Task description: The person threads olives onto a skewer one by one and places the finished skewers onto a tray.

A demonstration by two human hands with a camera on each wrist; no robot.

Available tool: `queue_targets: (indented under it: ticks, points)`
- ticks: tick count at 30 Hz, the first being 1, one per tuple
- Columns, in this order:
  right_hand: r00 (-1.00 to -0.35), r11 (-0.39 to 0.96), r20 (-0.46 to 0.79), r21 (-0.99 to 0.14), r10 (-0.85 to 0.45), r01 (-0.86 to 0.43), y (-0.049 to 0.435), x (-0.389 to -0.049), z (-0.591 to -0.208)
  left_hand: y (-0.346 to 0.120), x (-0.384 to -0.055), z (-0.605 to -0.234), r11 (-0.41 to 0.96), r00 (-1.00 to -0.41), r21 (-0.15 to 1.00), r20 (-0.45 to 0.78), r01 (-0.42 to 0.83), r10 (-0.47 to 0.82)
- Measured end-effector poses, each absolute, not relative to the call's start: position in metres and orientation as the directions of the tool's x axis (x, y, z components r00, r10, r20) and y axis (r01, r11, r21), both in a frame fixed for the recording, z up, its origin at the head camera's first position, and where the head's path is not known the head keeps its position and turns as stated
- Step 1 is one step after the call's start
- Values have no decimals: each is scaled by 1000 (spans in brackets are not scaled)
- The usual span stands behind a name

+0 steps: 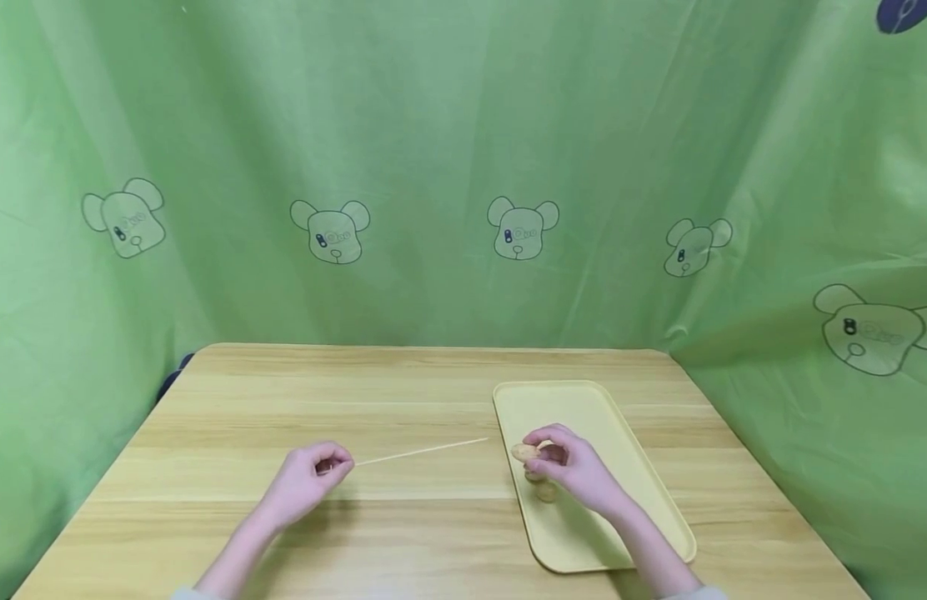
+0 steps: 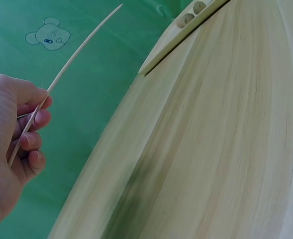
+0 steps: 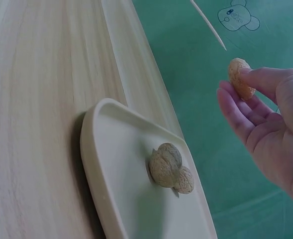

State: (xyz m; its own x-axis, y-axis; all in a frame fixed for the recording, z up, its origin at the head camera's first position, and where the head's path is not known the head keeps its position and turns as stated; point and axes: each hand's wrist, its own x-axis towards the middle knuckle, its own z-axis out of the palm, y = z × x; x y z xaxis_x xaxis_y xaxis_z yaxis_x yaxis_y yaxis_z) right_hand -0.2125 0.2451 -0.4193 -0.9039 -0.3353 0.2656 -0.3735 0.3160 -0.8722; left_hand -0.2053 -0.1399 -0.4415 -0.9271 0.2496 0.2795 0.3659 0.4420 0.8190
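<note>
My left hand holds a thin wooden skewer; in the left wrist view its lower end lies across the palm. The skewer points right and slightly up, its pointed tip free. Over the tray, my right hand pinches a golden-brown, wrinkled oval ball between thumb and fingers. That ball is near the skewer's tip but apart from it. Similar brown balls sit close together on the cream tray, partly behind my right hand in the head view. Their exact kind I cannot tell.
The tray stands on the right half of a light wooden table. Green curtains with bear-head drawings hang behind the table and along both sides.
</note>
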Motion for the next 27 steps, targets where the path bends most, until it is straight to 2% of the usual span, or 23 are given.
queue_targets:
  ticks: [4, 12, 27]
  points:
    - [-890, 303, 291, -864, -350, -402, 244, -212, -421, -138, -202, -437, 422, -924, 828, 276, 369, 267]
    - [-911, 322, 208, -888, -355, -328, 241, -212, -420, -135, -199, -433, 400, -915, 833, 280, 382, 290]
    - [-900, 300, 226, -889, -373, -347, 236, -216, -420, -132, -203, -435, 440, -894, 787, 313, 433, 319]
